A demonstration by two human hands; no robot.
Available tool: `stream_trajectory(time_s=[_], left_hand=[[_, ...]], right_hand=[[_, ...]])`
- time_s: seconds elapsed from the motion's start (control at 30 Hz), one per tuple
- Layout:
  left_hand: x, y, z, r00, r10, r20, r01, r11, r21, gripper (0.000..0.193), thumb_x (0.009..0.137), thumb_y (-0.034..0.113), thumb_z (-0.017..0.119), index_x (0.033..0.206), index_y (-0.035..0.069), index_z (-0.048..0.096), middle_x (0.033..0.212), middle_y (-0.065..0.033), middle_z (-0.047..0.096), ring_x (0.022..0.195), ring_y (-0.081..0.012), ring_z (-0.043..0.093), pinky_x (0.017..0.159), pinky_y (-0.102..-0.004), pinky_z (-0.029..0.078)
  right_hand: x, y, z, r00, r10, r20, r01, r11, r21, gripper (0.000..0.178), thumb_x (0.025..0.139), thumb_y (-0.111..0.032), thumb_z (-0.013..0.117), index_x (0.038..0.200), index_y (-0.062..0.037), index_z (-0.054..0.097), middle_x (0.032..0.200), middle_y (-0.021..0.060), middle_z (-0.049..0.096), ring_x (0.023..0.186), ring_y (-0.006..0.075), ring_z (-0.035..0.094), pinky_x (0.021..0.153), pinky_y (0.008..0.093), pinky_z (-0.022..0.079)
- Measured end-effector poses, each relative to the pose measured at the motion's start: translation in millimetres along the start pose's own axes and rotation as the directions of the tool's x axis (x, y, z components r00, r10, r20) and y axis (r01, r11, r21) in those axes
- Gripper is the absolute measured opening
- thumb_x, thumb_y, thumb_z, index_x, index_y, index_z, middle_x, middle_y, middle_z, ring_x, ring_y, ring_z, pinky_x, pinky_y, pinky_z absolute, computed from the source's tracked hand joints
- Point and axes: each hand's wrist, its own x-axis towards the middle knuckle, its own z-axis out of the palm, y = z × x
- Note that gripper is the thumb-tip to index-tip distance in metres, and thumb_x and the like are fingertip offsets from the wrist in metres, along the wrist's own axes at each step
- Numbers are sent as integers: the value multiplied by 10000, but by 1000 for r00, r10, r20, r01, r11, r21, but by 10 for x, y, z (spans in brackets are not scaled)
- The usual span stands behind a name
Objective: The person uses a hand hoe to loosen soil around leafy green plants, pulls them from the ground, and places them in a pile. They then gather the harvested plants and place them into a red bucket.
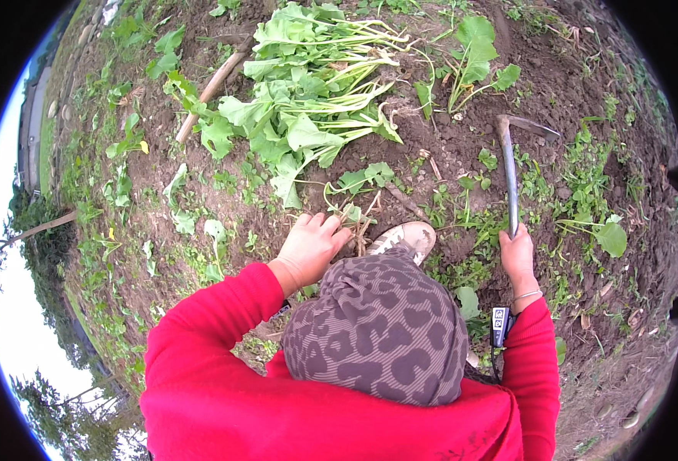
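My right hand [517,253] is closed round the handle of a hoe [510,169], whose thin blade points to the right at the far end, over the soil. In front of me my left hand [314,244] has its fingers curled onto a leafy plant with withered brown stalks [363,220], just left of my shoe. The fingertips are partly hidden among the stalks. Beyond that hand lies a pile of pulled leafy greens [300,100], with leaves to the left and pale stems to the right.
My shoe [410,238] stands on the soil between my hands. A wooden stick [214,86] lies left of the pile. A leafy plant [473,65] grows at the far right of the pile, and small weeds [585,177] cover the ground right of the hoe.
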Motion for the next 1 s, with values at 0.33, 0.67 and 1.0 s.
stream_trajectory(time_s=[0.33,0.67,1.0], left_hand=[[-560,-115,-353,829,-558,-47,464,732,-499,554,599,249,762,1090,46,605,1078,-108,533,997,-295,580,881,-368,499],[446,-284,-1193,784,-512,-350,32,597,-801,647,627,304,844,1125,-23,591,1088,-127,540,1039,-241,539,933,-338,436],[2022,321,-583,988,-108,-108,3,721,-693,867,622,356,825,1313,-10,448,1214,-199,480,1131,-345,510,987,-387,423]], right_hand=[[95,228,99,996,-90,-10,91,994,59,197,806,-137,637,866,26,542,725,180,593,685,352,590,670,422,465],[123,247,2,991,-134,-22,136,968,212,180,775,-119,651,809,19,540,657,132,568,599,263,551,613,394,450],[-257,211,-992,999,4,-37,1,991,135,182,781,-123,666,800,6,540,616,74,532,561,186,528,558,364,442]])
